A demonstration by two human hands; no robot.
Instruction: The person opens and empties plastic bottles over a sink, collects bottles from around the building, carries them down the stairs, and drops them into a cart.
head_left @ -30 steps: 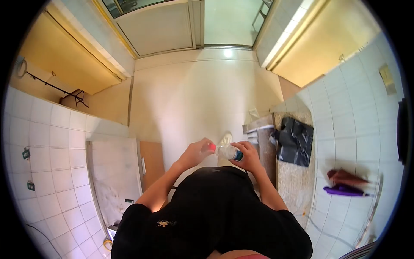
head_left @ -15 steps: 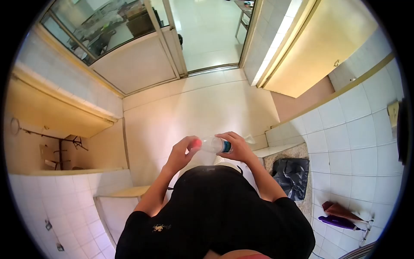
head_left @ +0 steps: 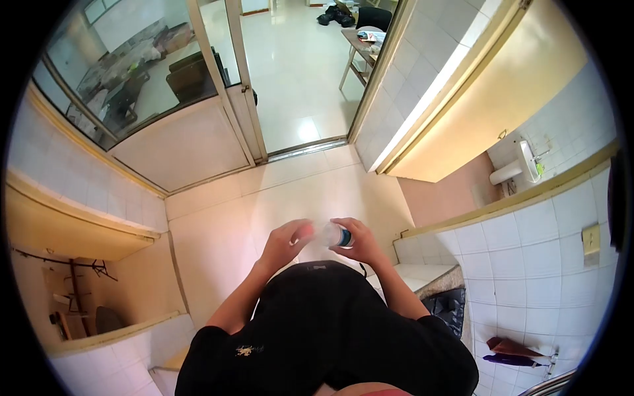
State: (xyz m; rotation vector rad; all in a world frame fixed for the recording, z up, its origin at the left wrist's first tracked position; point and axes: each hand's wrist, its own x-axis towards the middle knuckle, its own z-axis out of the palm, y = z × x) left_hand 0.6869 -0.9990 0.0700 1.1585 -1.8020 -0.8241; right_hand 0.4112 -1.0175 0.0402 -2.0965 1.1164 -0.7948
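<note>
A clear plastic bottle point(head_left: 328, 235) with a dark teal label lies sideways in front of my black shirt. My right hand point(head_left: 358, 241) is wrapped round its labelled part. At the other end of the bottle, my left hand point(head_left: 286, 241) has its fingers closed round a red cap point(head_left: 304, 231). The cap and the bottle's neck are blurred, so whether they touch cannot be made out.
Ahead, a glass-panelled partition point(head_left: 185, 138) stands beside an open doorway, with a table point(head_left: 360, 49) beyond. A yellow door point(head_left: 485, 105) and a white sink point(head_left: 528, 162) are at the right. A black plastic bag point(head_left: 447, 310) lies on the ledge at my right.
The view has tilted up and turned, showing more of the room beyond the doorway and the sink. Both hands still hold the bottle and cap, which have shifted slightly left in view.
</note>
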